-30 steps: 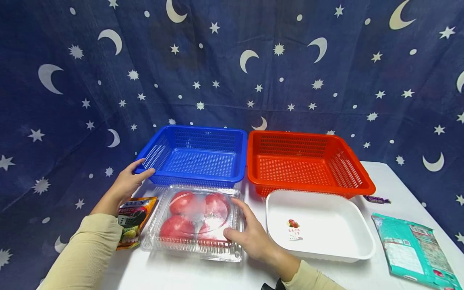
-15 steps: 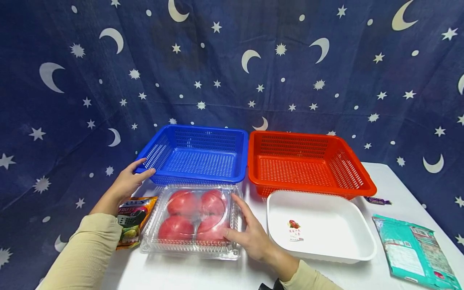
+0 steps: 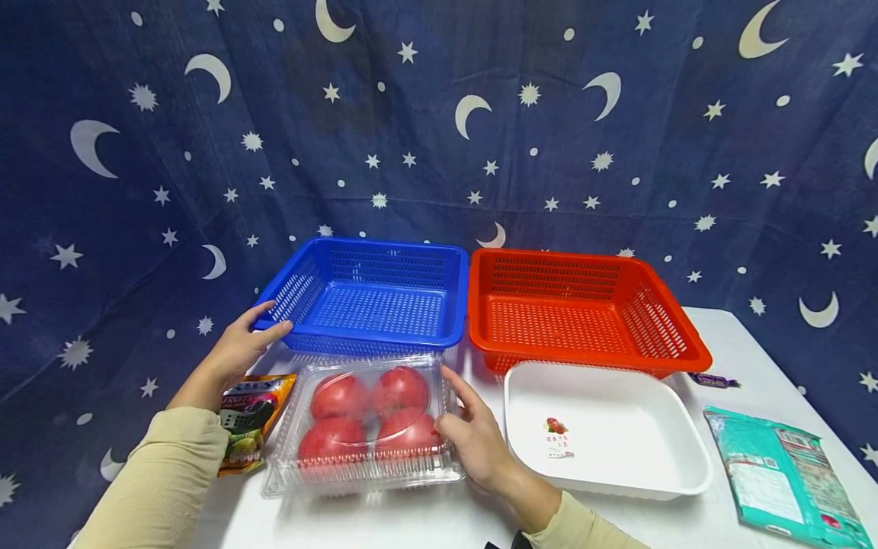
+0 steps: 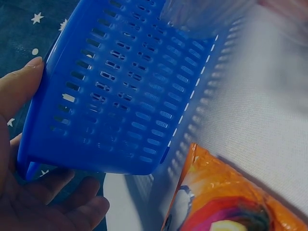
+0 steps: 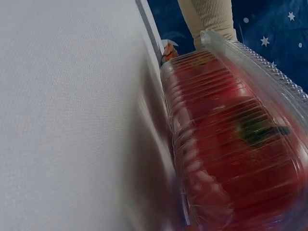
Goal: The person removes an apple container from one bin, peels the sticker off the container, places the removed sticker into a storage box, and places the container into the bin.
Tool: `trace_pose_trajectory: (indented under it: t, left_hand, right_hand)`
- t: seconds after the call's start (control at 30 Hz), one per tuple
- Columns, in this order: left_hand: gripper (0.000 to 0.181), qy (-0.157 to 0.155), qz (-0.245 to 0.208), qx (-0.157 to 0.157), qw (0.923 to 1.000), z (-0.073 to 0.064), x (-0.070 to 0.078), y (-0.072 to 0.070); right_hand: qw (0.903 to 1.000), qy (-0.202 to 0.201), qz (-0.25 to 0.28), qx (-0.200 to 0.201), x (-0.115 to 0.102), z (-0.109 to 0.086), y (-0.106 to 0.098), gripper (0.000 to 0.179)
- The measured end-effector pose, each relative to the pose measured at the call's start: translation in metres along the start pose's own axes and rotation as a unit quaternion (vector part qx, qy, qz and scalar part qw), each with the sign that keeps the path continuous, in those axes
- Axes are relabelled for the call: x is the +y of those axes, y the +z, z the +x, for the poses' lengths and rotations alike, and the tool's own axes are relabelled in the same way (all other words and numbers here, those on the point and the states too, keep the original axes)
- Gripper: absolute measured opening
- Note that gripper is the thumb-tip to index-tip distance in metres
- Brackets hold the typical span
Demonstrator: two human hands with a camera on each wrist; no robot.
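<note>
A clear plastic clamshell box [image 3: 370,427] of red tomatoes [image 3: 405,393] is at the front of the table. My right hand [image 3: 480,438] grips its right side, thumb and index finger on the edge; its other fingers are hidden. In the right wrist view, the tomato box [image 5: 231,144] looks tilted, its ribbed side standing off the white cloth above a shadow. At the front left corner of the blue basket [image 3: 373,335], my left hand [image 3: 240,347] holds the rim. The left wrist view has the thumb [image 4: 21,86] against the rim and the fingers curled below.
A red basket [image 3: 583,354] stands right of the blue one, with a white tray [image 3: 617,435] before it. Farther right lie a teal packet [image 3: 775,465] and a small purple wrapper [image 3: 713,379]. An orange fruit bag [image 3: 257,419] lies under my left forearm.
The tomato box has shifted slightly and its right side now appears raised, with my right thumb moved up along its edge. My left hand stays at the blue basket's corner.
</note>
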State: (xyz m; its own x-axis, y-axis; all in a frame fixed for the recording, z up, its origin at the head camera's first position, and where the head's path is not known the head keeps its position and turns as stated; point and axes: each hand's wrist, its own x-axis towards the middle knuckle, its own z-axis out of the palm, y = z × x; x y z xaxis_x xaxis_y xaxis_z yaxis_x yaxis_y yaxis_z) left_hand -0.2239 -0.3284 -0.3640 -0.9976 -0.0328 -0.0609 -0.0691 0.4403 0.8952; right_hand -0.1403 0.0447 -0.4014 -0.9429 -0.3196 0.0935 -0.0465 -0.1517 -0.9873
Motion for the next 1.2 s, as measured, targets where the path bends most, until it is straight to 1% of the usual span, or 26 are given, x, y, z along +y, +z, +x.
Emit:
trace_pose_trajectory:
  t: [0.1, 0.37, 0.43, 0.6, 0.73, 0.9, 1.07, 1.2]
  left_hand:
    - [0.084, 0.002, 0.0, 0.0, 1.0, 0.001, 0.0, 0.0]
    - [0.083, 0.007, -0.006, 0.001, 1.0, 0.003, -0.001, 0.0]
    - [0.083, 0.008, -0.008, 0.0, 0.9999, 0.002, -0.001, 0.0]
    - [0.082, 0.012, -0.015, 0.004, 0.9998, 0.003, 0.0, 0.001]
    - [0.082, 0.014, -0.019, 0.003, 0.9997, 0.003, -0.002, 0.001]
    - [0.083, 0.012, -0.017, 0.004, 0.9998, 0.002, -0.003, 0.001]
    - [0.081, 0.017, -0.029, 0.005, 0.9994, 0.002, -0.003, 0.001]
    - [0.079, 0.015, -0.032, 0.005, 0.9994, 0.003, -0.005, 0.001]
  right_hand:
    - [0.9999, 0.002, 0.014, 0.002, -0.001, -0.001, 0.0, 0.081]
    - [0.9995, 0.016, 0.024, 0.01, -0.005, -0.009, -0.003, 0.08]
    - [0.9991, 0.016, 0.037, 0.009, -0.007, -0.011, -0.004, 0.08]
    - [0.9971, 0.004, 0.075, 0.008, -0.02, -0.017, -0.005, 0.078]
    - [0.9959, -0.009, 0.088, 0.018, -0.033, -0.018, -0.007, 0.075]
    - [0.9933, -0.036, 0.109, 0.015, -0.048, -0.014, -0.009, 0.074]
    - [0.9902, -0.055, 0.128, 0.004, -0.063, -0.006, -0.012, 0.076]
    - [0.9872, -0.066, 0.144, 0.015, -0.074, 0.003, -0.014, 0.077]
